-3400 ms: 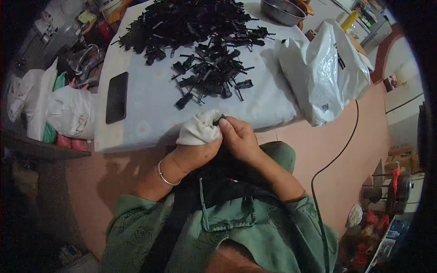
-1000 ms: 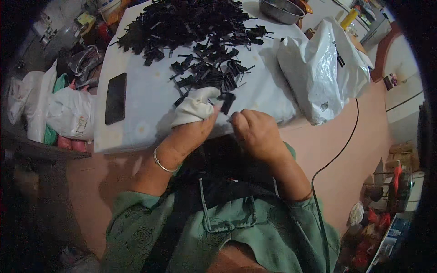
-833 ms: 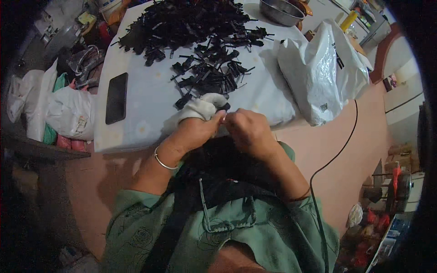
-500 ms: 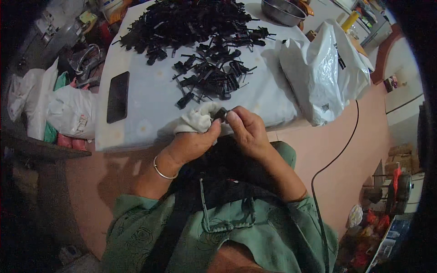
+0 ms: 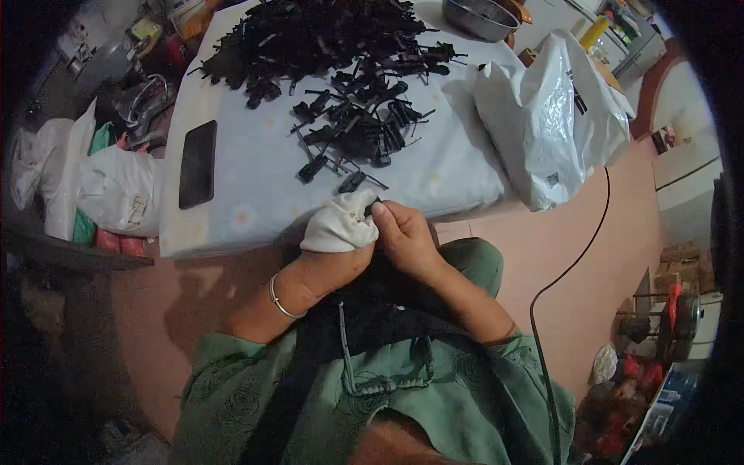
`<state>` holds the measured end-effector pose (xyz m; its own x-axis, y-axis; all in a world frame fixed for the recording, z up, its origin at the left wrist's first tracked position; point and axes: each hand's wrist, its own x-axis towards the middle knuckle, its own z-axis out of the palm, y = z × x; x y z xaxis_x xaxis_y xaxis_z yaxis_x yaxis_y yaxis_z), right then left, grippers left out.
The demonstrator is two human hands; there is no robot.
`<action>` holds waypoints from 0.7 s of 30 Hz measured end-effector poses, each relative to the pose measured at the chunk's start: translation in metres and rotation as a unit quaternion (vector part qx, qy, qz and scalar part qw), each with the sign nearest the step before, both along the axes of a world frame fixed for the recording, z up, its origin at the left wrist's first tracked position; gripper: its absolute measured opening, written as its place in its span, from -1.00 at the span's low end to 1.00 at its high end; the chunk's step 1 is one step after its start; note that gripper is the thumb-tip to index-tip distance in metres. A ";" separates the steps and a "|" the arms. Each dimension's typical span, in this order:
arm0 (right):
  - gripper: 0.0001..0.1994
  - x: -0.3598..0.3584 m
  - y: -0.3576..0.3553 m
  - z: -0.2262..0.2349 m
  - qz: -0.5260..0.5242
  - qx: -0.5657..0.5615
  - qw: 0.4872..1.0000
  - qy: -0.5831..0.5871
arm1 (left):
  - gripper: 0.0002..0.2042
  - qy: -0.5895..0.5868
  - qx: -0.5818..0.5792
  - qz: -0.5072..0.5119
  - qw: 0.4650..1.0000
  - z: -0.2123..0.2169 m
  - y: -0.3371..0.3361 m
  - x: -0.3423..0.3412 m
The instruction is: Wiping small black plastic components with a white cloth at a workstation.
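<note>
Just off the near edge of the table, my two hands meet. A white cloth (image 5: 341,225) covers the fingers of my left hand (image 5: 333,267), which are closed in it. The thumb and fingers of my right hand (image 5: 407,239) are pinched on a small black plastic part (image 5: 373,208) against the cloth; most of that part is hidden. Right beyond the cloth, a similar black part (image 5: 353,182) with a thin rod lies on the table. Farther back, a small cluster of these parts (image 5: 364,128) runs into a big dark heap (image 5: 318,39).
A black phone (image 5: 198,164) lies at the table's left. White plastic bags (image 5: 535,124) stand on the right side, with a metal bowl (image 5: 482,19) behind. A black cable (image 5: 573,267) hangs down at my right. Filled bags (image 5: 120,190) sit left of the table.
My left hand has turned, and the cloth bunches higher over its fingers. The black part between my hands shows less. A loose part now shows on the table beyond the cloth.
</note>
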<state>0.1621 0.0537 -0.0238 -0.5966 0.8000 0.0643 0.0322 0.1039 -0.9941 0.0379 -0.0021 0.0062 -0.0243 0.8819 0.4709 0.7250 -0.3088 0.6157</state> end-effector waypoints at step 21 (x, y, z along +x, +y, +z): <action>-0.70 -0.004 -0.012 0.003 0.023 -0.037 0.998 0.042 | -0.83 -0.039 0.061 0.027 0.997 -0.012 -0.012 -0.002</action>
<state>0.1579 0.0416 -0.0205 -0.6282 0.7760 0.0568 -0.0539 0.0294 -0.9981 0.0361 -0.0140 -0.0054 -0.1105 0.8150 0.5689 0.6940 -0.3465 0.6311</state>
